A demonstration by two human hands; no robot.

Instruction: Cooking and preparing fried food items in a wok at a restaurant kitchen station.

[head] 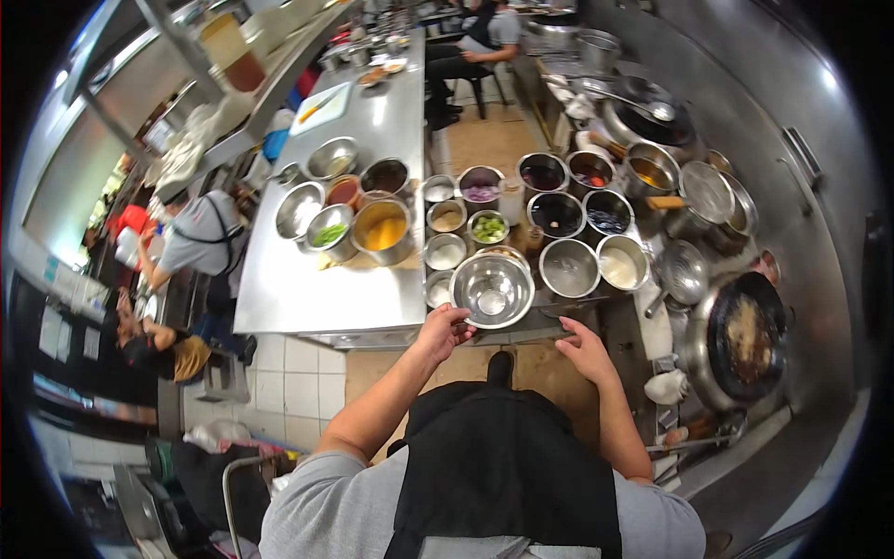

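Observation:
My left hand [445, 332] grips the near left rim of an empty stainless steel bowl [492, 290], thumb over the edge. My right hand [583, 346] is to the right of the bowl, apart from it, fingers spread and holding nothing. Beyond the bowl stand steel containers of chopped green vegetable [489, 227] and chopped purple onion [480, 190]. A pot of clear liquid [568, 267] and one of white contents [621, 263] are ahead of my right hand. Farther right, a wok [747, 335] holds brown food in oil.
Left, a steel counter [279, 293] carries a pot of yellow liquid [382, 230], several bowls and a cutting board [321, 108] with a knife. A perforated ladle [681, 272] lies by the wok. One person [202, 230] stands at left; another sits at the far end [482, 49].

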